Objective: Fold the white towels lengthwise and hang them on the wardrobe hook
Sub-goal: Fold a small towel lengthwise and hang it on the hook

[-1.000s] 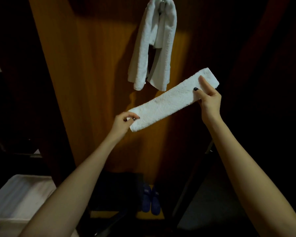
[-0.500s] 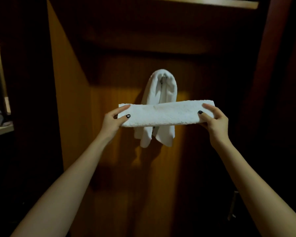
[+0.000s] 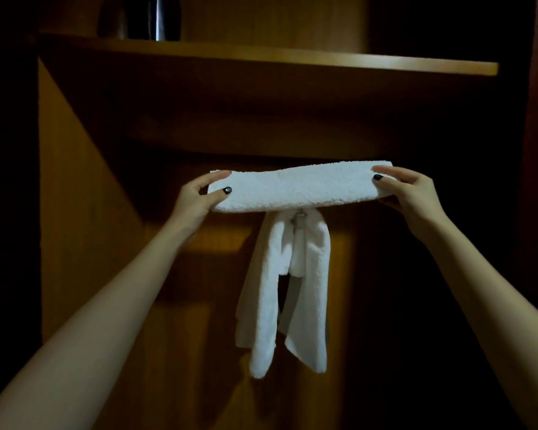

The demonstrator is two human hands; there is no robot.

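A white towel folded into a long strip (image 3: 298, 189) stretches level between my hands, inside the wooden wardrobe. My left hand (image 3: 196, 197) pinches its left end, thumb in front and fingers on top. My right hand (image 3: 410, 193) pinches the right end the same way. Just below the strip's middle, the metal hook (image 3: 299, 219) shows on the back panel. Hanging from the hook are other white towels (image 3: 288, 290), their ends drooping down. The strip covers the top of the hook.
A wooden shelf (image 3: 261, 57) runs across above the towels, with a dark metallic object (image 3: 165, 17) standing on it. The wardrobe's left side wall (image 3: 75, 197) slants inward. Dark space lies on both outer sides.
The strip was tilted with its right end high, then levelled. It has risen from in front of the hanging towels to just above the hook. The view has tilted upward.
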